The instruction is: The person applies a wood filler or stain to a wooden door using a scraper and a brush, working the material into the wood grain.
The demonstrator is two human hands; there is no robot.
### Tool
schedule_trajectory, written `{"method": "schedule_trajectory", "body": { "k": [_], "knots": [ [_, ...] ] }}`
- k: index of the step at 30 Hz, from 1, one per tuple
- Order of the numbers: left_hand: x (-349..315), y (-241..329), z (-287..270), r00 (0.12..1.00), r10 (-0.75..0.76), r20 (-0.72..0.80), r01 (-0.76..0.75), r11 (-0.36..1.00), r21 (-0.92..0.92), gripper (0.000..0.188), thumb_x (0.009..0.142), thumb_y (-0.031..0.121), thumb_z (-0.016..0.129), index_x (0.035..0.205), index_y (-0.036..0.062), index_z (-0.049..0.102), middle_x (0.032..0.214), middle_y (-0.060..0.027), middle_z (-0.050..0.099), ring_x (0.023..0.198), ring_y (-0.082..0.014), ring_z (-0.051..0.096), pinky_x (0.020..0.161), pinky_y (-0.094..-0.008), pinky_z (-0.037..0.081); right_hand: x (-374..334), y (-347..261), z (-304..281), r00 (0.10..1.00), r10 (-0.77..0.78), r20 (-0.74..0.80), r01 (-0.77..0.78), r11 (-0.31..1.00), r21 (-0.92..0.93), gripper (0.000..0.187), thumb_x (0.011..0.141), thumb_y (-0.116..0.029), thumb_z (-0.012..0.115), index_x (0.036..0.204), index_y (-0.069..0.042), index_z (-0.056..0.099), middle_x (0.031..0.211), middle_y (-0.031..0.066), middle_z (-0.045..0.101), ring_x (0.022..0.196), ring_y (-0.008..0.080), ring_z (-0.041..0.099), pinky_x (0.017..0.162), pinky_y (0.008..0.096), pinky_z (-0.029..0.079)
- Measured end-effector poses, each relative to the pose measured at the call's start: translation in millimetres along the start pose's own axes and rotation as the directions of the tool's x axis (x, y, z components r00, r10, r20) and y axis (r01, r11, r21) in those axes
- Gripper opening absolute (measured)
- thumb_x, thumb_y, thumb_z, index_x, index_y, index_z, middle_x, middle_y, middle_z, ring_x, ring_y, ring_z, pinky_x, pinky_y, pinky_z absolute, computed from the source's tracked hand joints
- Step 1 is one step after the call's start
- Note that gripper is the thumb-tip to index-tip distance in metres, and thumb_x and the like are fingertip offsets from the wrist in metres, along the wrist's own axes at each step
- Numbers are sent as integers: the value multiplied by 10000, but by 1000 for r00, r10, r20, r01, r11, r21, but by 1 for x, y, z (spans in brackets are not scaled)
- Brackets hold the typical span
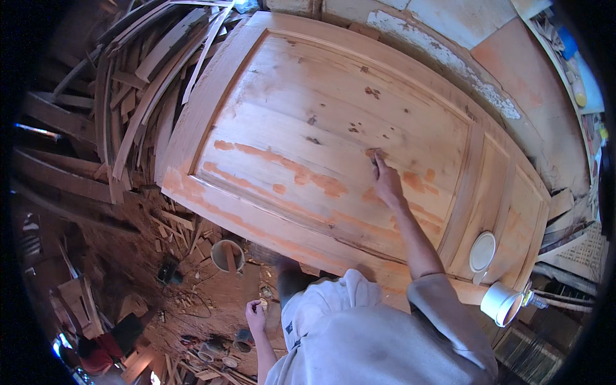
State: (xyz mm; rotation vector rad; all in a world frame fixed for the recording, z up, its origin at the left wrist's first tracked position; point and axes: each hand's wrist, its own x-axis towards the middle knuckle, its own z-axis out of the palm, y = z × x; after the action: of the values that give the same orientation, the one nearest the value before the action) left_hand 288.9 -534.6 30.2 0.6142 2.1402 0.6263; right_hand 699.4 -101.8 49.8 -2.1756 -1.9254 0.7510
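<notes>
A large wooden door [333, 90] lies in front of me, its panel marked with orange-brown filler [301, 172] in streaks and patches, plus several dark knots. My right hand [387, 183] reaches over the panel, closed, its fingertips at a brown smear near the middle. A small dark tip shows at the fingers, too small to name. Low at my left side, my left hand [255, 316] is closed with a small pale thing at its fingertips, which I cannot make out. On the door's right end rest a round white lid [482, 251] and, at its near edge, a tilted white tub [499, 304].
Scrap timber [138, 83] is heaped at the left. Offcuts and shavings cover the brown floor [122, 237], where a pale bucket [228, 256] stands with a stick in it. A stained wall [443, 58] runs behind the door.
</notes>
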Motion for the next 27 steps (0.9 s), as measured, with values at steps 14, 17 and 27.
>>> {"method": "schedule_trajectory", "body": {
  "k": [14,17,27],
  "knots": [
    [4,43,21,997,-40,64,38,999,29,147,835,45,518,951,2,596,782,-26,566,691,-102,505,641,-247,434,-4,22,-5,995,42,89,-34,996,-82,548,922,-193,439,1436,-170,248,804,241,624,702,417,627,637,529,506],
    [-1,50,23,993,19,116,-29,996,85,136,840,45,517,943,1,594,781,-24,567,692,-94,504,642,-241,432,-16,37,32,951,-130,-282,128,991,-26,561,918,-190,441,1439,-161,237,778,237,629,699,423,626,649,524,511],
    [-3,43,21,993,-91,82,89,996,29,132,860,54,518,956,-3,588,795,-22,570,711,-87,503,656,-236,430,3,-7,-70,980,-130,148,137,990,-33,328,905,-204,474,1222,-156,544,821,177,655,732,354,642,628,494,484]
  ]
}}
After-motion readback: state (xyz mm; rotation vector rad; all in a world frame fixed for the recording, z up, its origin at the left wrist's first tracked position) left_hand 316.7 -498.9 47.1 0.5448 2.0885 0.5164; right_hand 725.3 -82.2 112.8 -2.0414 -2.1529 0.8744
